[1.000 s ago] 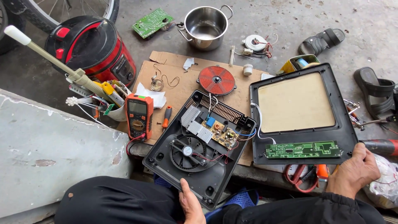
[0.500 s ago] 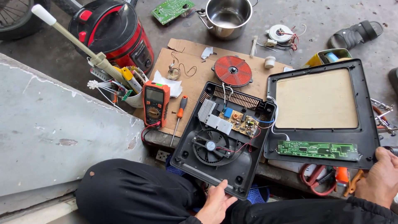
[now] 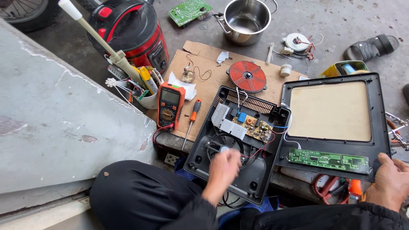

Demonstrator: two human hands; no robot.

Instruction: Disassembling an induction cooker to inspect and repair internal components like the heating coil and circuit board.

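An opened black induction cooker base [image 3: 255, 170] lies in front of me with its fan [image 3: 218, 147], heat sink and circuit board [image 3: 255, 125] showing. My left hand [image 3: 224, 168] is blurred over the base's near edge, beside the fan, holding nothing that I can make out. The cooker's top frame [image 3: 379, 110] with a beige glass panel lies upside down to the right, a green control board [image 3: 328, 159] on its near side. My right hand [image 3: 390, 183] rests on that frame's near right corner.
A red copper coil [image 3: 247, 76], an orange multimeter [image 3: 170, 104] and a screwdriver [image 3: 191, 121] lie on cardboard [image 3: 213, 64]. Behind stand a red-black rice cooker [image 3: 132, 30], a steel pot [image 3: 247, 19], a loose green board [image 3: 189, 9], a tool cup [image 3: 147, 96]. Sandal [image 3: 370, 47] far right; concrete slab [image 3: 55, 115] left.
My left hand has risen from the base's near edge onto the base beside the fan. The view has shifted left. My right hand keeps to the frame's corner.
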